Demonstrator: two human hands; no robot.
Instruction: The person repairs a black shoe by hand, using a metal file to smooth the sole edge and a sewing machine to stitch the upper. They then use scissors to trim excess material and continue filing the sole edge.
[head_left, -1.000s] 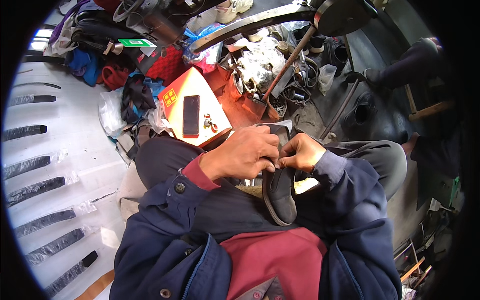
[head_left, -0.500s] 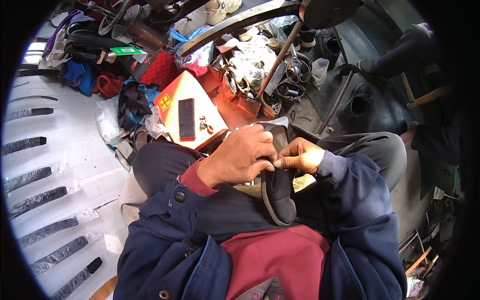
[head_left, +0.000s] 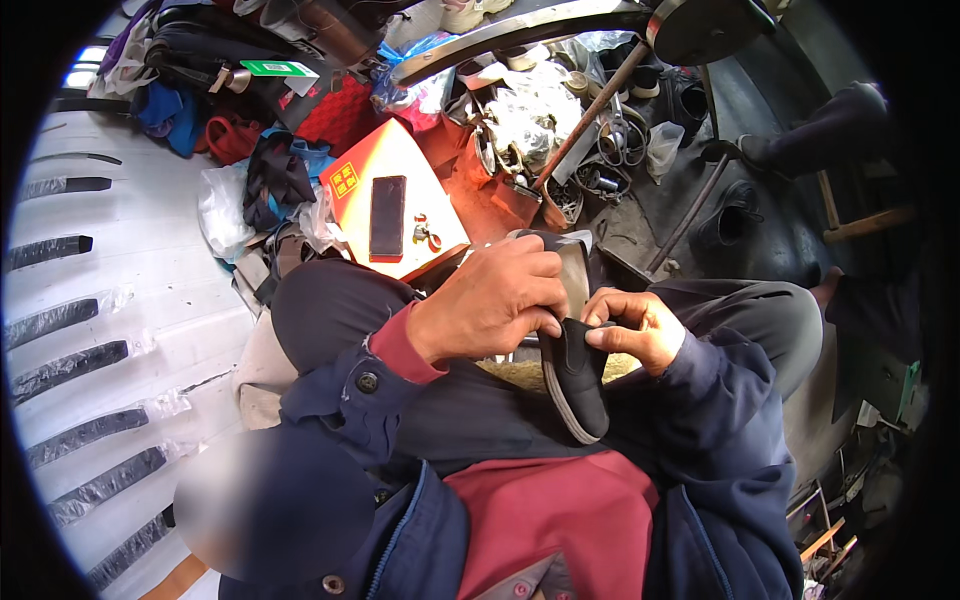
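A black slip-on shoe (head_left: 578,385) with a pale sole edge lies over my lap, its toe pointing toward me and its opening facing away. My left hand (head_left: 493,300) is closed at the left rim of the opening, thumb and fingers pinched together. On the other side my right hand (head_left: 640,328) pinches the edge of the upper between thumb and forefinger. Whether a small tool or thread sits between the fingers cannot be made out. A light-coloured lining shows inside the shoe. Below it a yellowish fuzzy pad (head_left: 520,373) partly shows between my legs.
An orange-red box (head_left: 350,215) ahead carries a dark phone (head_left: 388,218) and small metal pieces. Beyond lie scissors (head_left: 622,140), a wooden-handled rod (head_left: 600,110) and assorted shoes. Wrapped black strips (head_left: 70,370) line the white surface at left. Another person's leg (head_left: 815,130) is at far right.
The shoe's opening has come more into view, and my right hand has shifted right with its fingers more spread. A blurred round shape has appeared at lower left. The view has shifted slightly.
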